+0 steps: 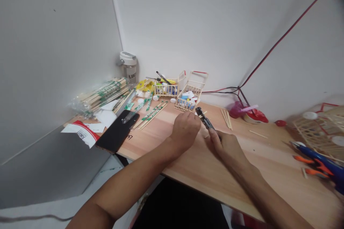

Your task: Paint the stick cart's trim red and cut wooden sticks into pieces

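Observation:
My left hand is closed in a fist above the table, right beside the jaws of a dark pliers-like hand tool. Whatever sits in its fingers is hidden behind the knuckles. Wrapped round the tool's handles is my right hand, with the jaws pointing up and left. A small pale bit, perhaps wood, shows at the jaws. Just beyond the hands stands a small cart made of wooden sticks with bottle caps inside. A second stick cart holds caps and pens.
Chopsticks in wrappers, a black phone and a bagged chopstick bundle lie left. A bottle stands behind. To the right are loose sticks, a red container, orange-handled scissors and a blue tool.

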`<state>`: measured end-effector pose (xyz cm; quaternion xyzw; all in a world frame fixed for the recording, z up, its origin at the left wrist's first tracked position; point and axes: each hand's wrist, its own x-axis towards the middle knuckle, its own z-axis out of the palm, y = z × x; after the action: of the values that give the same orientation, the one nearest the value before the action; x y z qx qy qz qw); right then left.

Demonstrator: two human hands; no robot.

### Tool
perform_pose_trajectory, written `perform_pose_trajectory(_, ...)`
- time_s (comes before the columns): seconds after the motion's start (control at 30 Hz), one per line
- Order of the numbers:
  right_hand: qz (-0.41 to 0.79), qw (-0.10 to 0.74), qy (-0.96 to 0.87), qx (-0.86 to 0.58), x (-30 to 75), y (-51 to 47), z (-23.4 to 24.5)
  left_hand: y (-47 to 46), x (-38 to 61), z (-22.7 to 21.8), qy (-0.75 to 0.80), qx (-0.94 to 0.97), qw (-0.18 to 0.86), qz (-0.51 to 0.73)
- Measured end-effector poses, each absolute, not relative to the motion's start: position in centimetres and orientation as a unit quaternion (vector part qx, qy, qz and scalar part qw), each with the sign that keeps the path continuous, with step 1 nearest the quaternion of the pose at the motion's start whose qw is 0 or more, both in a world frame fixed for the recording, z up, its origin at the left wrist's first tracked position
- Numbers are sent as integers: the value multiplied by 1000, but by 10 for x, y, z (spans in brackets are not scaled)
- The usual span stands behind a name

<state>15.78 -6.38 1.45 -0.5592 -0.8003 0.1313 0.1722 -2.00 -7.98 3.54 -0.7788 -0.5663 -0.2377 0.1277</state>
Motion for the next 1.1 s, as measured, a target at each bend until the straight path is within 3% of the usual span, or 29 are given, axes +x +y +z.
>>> perform_pose_trajectory(0.57, 50, 135, -814, -563, 154, -60, 17, -84, -28, 27, -575, -761, 115, -277)
perform_pose_trajectory(0.93, 69, 118, -815, -564, 150, -58, 16, -84, -30, 22, -585, -759, 88, -273)
perform_pose_trajectory(1.1, 73, 139, -808, -568, 154, -58, 8, -84, -31, 21, -582, -744, 26, -328)
